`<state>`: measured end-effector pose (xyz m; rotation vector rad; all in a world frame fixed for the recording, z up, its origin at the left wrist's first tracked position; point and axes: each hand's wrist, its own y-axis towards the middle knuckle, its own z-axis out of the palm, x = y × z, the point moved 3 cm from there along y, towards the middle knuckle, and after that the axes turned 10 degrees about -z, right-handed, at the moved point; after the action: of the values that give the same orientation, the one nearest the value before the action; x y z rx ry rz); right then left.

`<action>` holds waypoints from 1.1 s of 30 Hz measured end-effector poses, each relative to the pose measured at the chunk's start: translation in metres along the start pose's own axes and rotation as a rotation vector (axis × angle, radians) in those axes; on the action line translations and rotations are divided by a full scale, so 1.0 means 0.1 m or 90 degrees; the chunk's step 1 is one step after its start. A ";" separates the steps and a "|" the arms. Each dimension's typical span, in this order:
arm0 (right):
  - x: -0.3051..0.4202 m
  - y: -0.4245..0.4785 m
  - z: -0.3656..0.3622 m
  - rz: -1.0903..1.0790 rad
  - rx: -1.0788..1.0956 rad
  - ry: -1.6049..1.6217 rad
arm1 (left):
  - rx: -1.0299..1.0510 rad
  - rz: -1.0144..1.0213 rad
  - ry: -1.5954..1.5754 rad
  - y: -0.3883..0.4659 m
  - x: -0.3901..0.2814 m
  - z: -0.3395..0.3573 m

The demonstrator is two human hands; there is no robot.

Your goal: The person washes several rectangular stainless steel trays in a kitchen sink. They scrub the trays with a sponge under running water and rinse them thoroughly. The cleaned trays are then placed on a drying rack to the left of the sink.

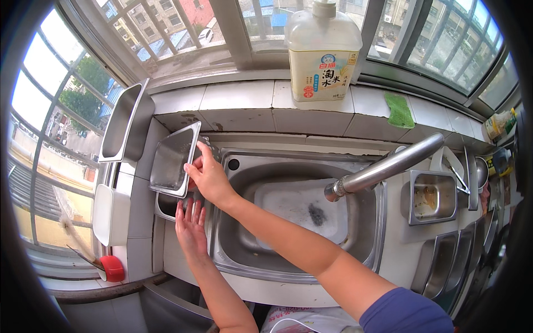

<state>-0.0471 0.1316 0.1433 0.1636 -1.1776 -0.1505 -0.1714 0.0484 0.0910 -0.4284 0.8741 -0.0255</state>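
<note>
My right hand (210, 179) grips the right rim of a deep stainless steel pan (170, 162), held tilted at the sink's left side. My left hand (191, 229) is just below it, palm turned up and fingers spread, holding nothing. Its fingertips are close to the pan's lower corner; whether they touch is unclear. Under the held pan, another steel container (165, 207) shows in part. To the right is a stainless steel sink (266, 272), with a white rectangular tub (283, 195) of cloudy water inside. A dark grey patch (317, 214), possibly a scouring pad, shows in the tub.
A metal faucet (387, 166) reaches over the sink. On the ledge are a large detergent jug (322, 70), a green cloth (399, 110), a steel pan (129, 120) and a white container (110, 214). A food-stained pan (433, 200) stands right, above several steel pans (435, 262).
</note>
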 end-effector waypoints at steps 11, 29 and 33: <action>0.05 -2.45 -2.33 0.026 -0.576 0.054 | -0.012 -0.187 0.005 -0.11 0.83 0.21; 1.77 -3.86 -2.95 0.240 -0.553 -0.104 | 0.344 -0.427 0.440 -0.76 2.07 1.27; 1.58 -3.43 -2.91 0.401 -0.141 -0.178 | 0.576 -0.111 0.751 -0.66 1.87 1.35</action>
<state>0.2710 -0.2213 0.1066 -0.4357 -1.4271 0.2595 0.0605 -0.0007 0.0537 0.4486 1.8332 -0.8734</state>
